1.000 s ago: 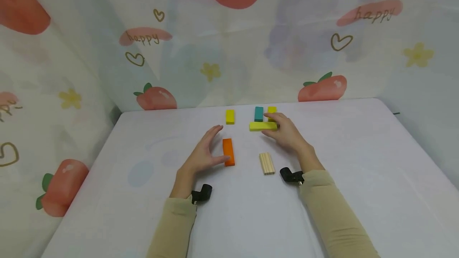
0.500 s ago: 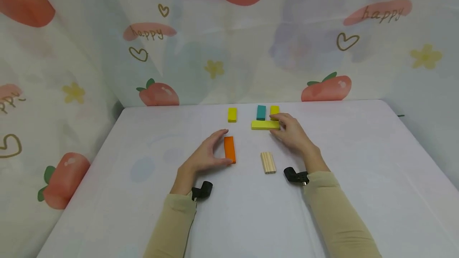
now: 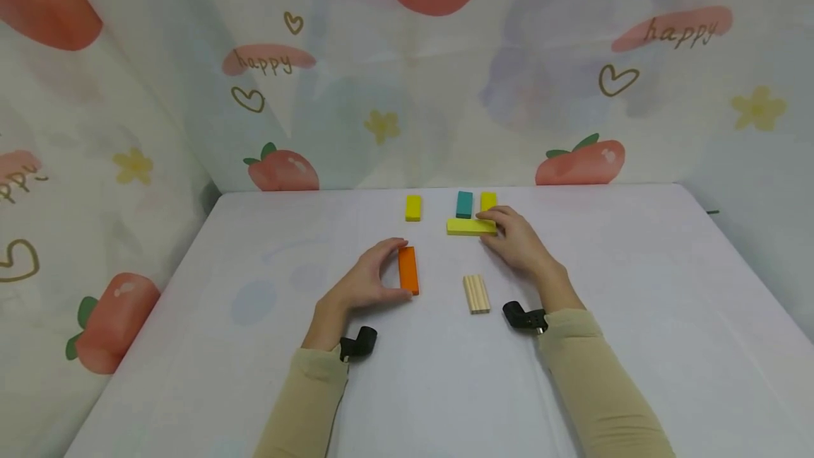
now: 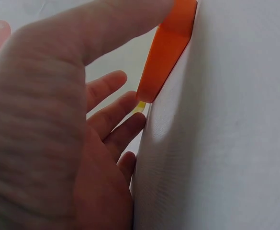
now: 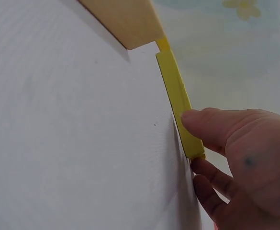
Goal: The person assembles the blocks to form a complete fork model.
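Observation:
My left hand (image 3: 364, 280) spans the orange block (image 3: 408, 271) lengthwise, thumb at its near end and fingertips at its far end, with the block flat on the white table. In the left wrist view the thumb covers part of the orange block (image 4: 161, 62). My right hand (image 3: 518, 239) pinches the right end of a long yellow-green block (image 3: 469, 227), which lies crosswise. The thumb on this yellow-green block (image 5: 175, 91) shows in the right wrist view. Just behind it stand a teal block (image 3: 464, 204) and a yellow block (image 3: 488, 201), the latter partly hidden by the fingers.
Another yellow block (image 3: 413, 208) lies at the back, left of the teal one. A striped bare-wood block (image 3: 476, 294) lies between the forearms. A patterned cloth (image 3: 439, 104) hangs behind the table's (image 3: 445, 387) back edge.
My left thumb and fingers have closed in on the two ends of the orange block. My right hand keeps its place at the yellow-green block. The head view has shifted slightly.

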`<state>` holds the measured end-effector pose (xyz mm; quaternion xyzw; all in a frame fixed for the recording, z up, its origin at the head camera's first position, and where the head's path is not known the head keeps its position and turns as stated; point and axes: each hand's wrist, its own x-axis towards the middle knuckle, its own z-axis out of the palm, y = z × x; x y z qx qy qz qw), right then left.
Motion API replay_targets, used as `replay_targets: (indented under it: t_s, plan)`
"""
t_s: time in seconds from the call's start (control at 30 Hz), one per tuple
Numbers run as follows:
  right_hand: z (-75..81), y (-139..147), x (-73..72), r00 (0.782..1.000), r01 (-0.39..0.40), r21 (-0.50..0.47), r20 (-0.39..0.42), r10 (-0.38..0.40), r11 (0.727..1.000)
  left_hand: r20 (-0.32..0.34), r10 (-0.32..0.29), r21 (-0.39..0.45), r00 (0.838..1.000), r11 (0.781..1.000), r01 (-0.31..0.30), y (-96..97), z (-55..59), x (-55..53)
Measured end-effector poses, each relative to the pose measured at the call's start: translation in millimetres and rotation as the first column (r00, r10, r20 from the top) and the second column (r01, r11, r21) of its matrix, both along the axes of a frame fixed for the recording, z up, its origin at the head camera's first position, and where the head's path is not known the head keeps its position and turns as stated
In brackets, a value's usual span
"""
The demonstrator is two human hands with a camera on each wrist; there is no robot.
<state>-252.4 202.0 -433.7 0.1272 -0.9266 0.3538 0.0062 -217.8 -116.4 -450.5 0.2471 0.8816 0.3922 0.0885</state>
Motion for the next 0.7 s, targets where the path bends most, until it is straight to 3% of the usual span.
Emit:
replay_targets:
  t_s: [0.7]
  plan:
    - [-1.2,-2.6,-1.0,1.000,-0.008,0.039,-0.030,0.010,0.999,-0.084,-0.064,-0.073,0.994,0.996,0.058,-1.3,1.1,-0.2]
